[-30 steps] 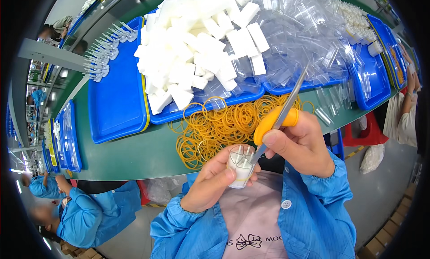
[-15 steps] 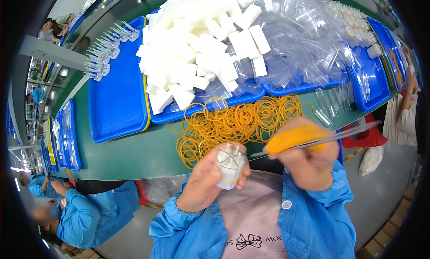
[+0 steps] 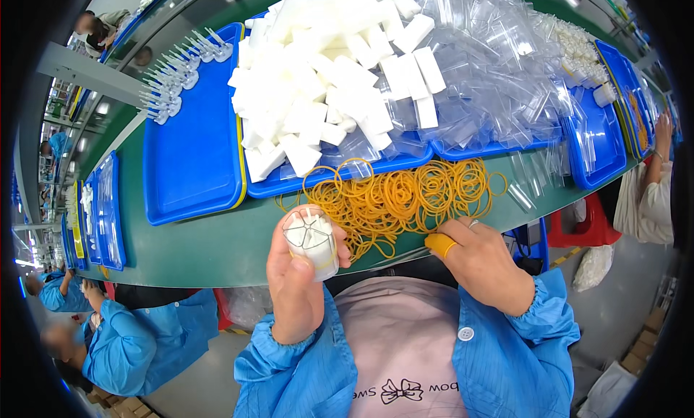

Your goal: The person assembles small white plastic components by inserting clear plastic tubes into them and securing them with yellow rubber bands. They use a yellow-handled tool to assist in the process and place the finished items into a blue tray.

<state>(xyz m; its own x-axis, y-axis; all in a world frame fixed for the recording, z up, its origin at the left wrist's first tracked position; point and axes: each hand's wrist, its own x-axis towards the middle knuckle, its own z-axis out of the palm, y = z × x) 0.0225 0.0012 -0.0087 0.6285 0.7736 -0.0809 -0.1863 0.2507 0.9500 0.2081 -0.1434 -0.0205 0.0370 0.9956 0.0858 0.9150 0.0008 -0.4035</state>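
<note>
My left hand (image 3: 295, 288) holds up a short white cylinder (image 3: 322, 255), its top split into wedge-like segments by thin dark lines. Clear film seems to wrap its side, with a yellowish band around it. At the table's front edge, my right hand (image 3: 483, 268) is lowered with its fingers bent together beside a heap of orange-yellow rubber bands (image 3: 405, 197). A yellow finger cover (image 3: 440, 245) sits on one of its fingers. What that hand pinches, if anything, is hidden.
White foam-like blocks (image 3: 311, 78) and clear plastic sleeves (image 3: 491, 93) are heaped on blue trays behind the bands. Another blue tray (image 3: 195, 165) at left carries a row of white stemmed pieces (image 3: 177, 75). Co-workers sit left and right; a red stool (image 3: 578, 226) stands at right.
My left hand has moved left and up with the cylinder. My right hand has come down to the table edge; the long thin metal tool it held is no longer clearly visible.
</note>
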